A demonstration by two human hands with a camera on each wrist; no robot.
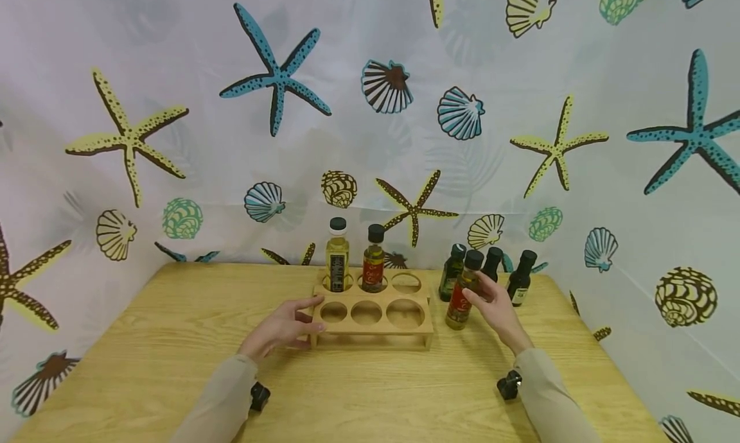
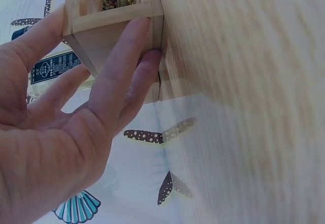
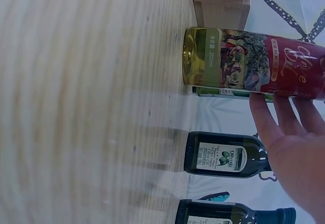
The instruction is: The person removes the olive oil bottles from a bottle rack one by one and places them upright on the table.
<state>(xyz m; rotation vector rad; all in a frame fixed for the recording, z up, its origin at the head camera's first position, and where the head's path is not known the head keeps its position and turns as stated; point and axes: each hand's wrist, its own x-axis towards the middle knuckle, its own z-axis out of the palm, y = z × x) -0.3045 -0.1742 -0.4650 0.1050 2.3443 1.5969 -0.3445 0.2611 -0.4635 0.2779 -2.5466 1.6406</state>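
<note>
We found the left hand point(image 1: 283, 329) resting against the left end of the wooden rack point(image 1: 372, 309), fingers nearly straight and spread, their tips point(image 2: 143, 28) pressed to the rack's corner post, closed round nothing. The rack stood near the middle of the desk point(image 1: 173, 366), toward its back edge, with two bottles in its rear row: a pale yellow bottle point(image 1: 337, 255) in the left hole and an amber bottle with a red label point(image 1: 374, 258) in the middle hole. The front row's three holes held nothing.

The right hand point(image 1: 498, 307) touched a red-labelled olive oil bottle point(image 1: 462, 291) standing upright on the desk just beside the rack's right end; the fingers point(image 3: 264, 117) lay along its side, only lightly bent, and we could not tell whether they truly gripped it. Three dark green bottles point(image 1: 520, 277) stood close behind it, near the desk's back right corner
</note>
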